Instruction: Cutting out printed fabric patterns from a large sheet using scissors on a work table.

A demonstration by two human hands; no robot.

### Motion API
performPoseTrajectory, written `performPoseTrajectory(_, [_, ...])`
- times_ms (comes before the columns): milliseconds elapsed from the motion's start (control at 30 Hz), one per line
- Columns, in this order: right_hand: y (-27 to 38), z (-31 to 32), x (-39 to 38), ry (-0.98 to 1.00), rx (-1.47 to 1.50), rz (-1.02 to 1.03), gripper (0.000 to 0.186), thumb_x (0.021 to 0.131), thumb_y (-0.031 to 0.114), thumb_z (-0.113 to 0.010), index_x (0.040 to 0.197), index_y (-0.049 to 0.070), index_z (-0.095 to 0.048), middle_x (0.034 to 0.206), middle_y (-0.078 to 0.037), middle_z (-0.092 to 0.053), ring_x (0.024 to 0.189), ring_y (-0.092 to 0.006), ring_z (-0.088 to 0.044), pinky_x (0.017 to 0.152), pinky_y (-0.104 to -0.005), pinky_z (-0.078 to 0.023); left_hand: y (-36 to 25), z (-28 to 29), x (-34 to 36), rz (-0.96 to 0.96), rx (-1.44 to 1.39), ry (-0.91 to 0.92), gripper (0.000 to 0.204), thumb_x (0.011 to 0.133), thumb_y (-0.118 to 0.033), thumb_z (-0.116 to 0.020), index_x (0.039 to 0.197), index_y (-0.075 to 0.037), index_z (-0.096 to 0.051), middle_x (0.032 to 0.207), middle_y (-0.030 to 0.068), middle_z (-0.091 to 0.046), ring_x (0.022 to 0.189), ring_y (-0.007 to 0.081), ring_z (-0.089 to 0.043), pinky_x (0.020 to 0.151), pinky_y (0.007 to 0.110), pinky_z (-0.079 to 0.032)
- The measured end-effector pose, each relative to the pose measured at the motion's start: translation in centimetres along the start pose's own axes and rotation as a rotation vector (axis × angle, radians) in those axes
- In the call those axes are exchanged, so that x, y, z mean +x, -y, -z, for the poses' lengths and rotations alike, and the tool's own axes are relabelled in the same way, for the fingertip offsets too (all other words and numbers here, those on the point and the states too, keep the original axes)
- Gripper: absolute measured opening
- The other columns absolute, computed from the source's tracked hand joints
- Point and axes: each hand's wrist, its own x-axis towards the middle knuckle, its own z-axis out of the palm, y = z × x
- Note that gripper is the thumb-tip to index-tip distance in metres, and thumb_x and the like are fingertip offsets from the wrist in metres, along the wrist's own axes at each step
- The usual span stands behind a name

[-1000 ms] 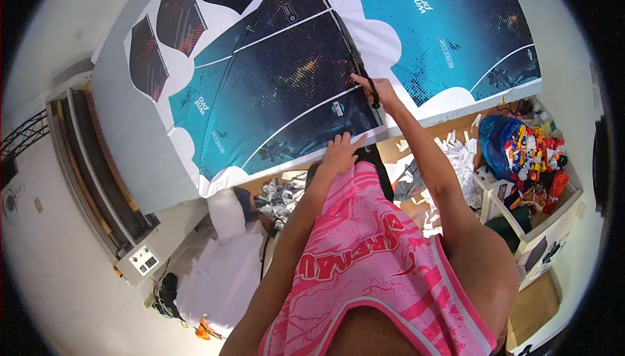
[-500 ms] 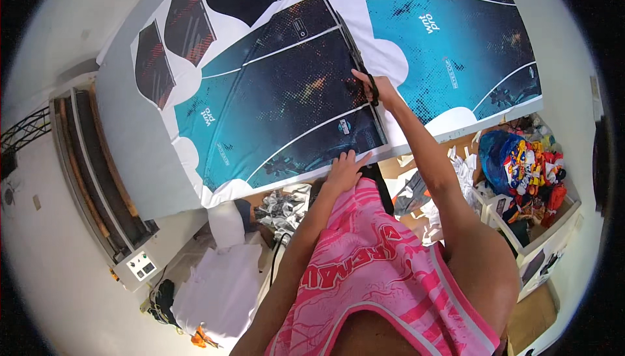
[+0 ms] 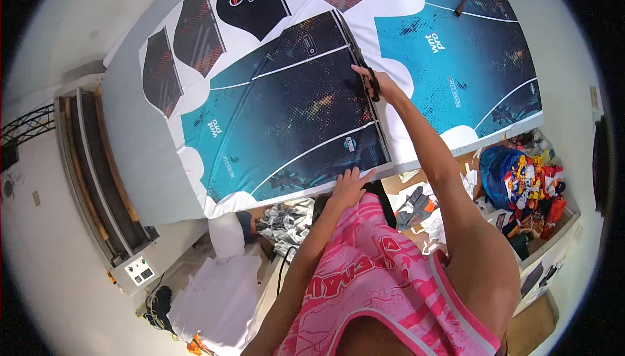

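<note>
My right hand point(image 3: 383, 87) grips black scissors point(image 3: 374, 89) at the right edge of a printed teal and navy fabric panel point(image 3: 280, 121), blades lying along its dark strip. My left hand point(image 3: 349, 186) rests with fingers apart on the lower edge of the white sheet, just below that panel. A similar printed panel point(image 3: 469, 63) lies to the right on the sheet. Several dark printed pieces point(image 3: 195, 30) lie along the upper left, and a long dark tool point(image 3: 459, 7) rests near the top of the right panel.
A heat machine with rollers and control box point(image 3: 137, 271) stands at the left. Below the table are crumpled scraps point(image 3: 286, 226) and a white cloth pile point(image 3: 211, 300). A bin of colourful fabric point(image 3: 527, 196) sits at the lower right, by the wall.
My right hand with the scissors has moved farther up along the panel's edge, away from me. The view has shifted, so the table appears lower. My left hand stays at the near edge.
</note>
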Motion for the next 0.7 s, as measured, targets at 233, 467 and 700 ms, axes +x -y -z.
performPoseTrajectory(233, [1.1, -0.2, 3.0, 0.034, -0.03, 0.057, 0.05, 0.078, 0.055, -0.079, 0.057, 0.016, -0.056, 0.052, 0.003, -0.043, 0.043, -0.0119, -0.041, 0.044, -0.0288, -0.032, -0.1, 0.3, 0.3, -0.002, -0.002, 0.033, 0.073, 0.089, -0.024, -0.067, 0.154, -0.031, -0.033, 0.115, 0.018, -0.048, 0.105, 0.0351, -0.049, 0.085, 0.048, -0.044])
performPoseTrajectory(467, [-2.7, 1.1, -1.7, -0.074, -0.225, -0.016, 0.061, 0.075, 0.063, -0.077, 0.052, 0.011, -0.057, 0.048, -0.001, -0.049, 0.043, -0.0135, -0.05, 0.043, -0.0301, -0.037, 1.3, -0.6, 0.0, -0.046, -0.136, -0.054, 0.064, 0.089, -0.025, -0.067, 0.149, -0.023, -0.044, 0.115, 0.0184, -0.051, 0.105, 0.0356, -0.052, 0.086, 0.049, -0.044])
performPoseTrajectory(700, [-3.0, 3.8, -7.7, -0.018, -0.223, -0.108, 0.059, 0.078, 0.065, -0.074, 0.057, 0.012, -0.057, 0.055, -0.003, -0.056, 0.048, -0.0144, -0.056, 0.047, -0.0289, -0.04, 2.4, 3.7, 7.6, 0.071, -0.34, -0.497, 0.037, 0.09, -0.025, -0.065, 0.12, -0.005, -0.066, 0.132, 0.0193, -0.051, 0.121, 0.0361, -0.05, 0.097, 0.05, -0.042])
